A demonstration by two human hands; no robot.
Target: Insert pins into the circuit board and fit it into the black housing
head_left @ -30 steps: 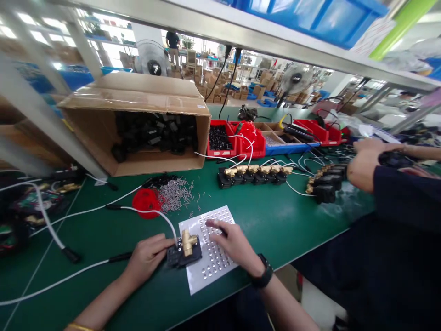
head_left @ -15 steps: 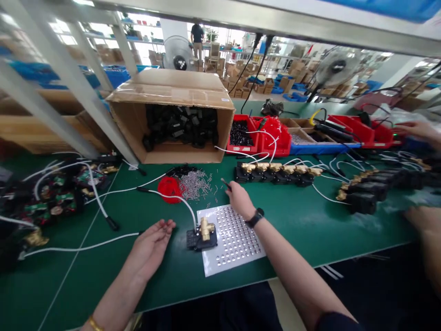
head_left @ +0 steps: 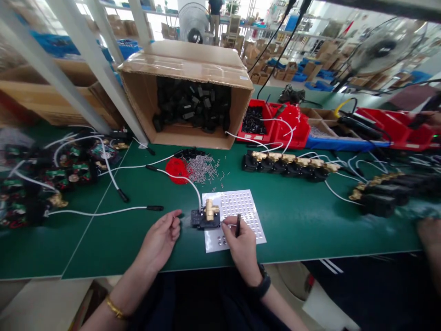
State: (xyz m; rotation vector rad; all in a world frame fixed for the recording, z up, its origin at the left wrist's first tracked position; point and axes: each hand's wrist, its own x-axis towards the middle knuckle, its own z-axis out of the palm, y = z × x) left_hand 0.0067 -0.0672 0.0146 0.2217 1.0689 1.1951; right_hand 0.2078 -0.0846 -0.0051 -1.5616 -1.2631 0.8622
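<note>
A black part with a brass fitting (head_left: 206,215) and a white cable sits on the left edge of a white perforated plate (head_left: 237,207) on the green table. My left hand (head_left: 160,236) lies beside it on the left, fingers loosely curled, holding nothing. My right hand (head_left: 241,241) rests on the plate's near edge, pinched round a thin dark tool (head_left: 237,225) that points up beside the fitting. A pile of small metal pins (head_left: 203,169) and a red disc (head_left: 177,169) lie just behind the plate.
An open cardboard box (head_left: 188,64) of black parts stands at the back. Red bins (head_left: 275,122) sit to its right. Rows of brass-and-black assemblies (head_left: 289,164) line the right; more cabled parts (head_left: 58,170) are heaped at left. Another person's hand (head_left: 429,230) shows at far right.
My right hand came back from the pin pile to the plate's near edge, holding the dark tool. My left hand moved in closer to the brass-fitted part. The view tilted down.
</note>
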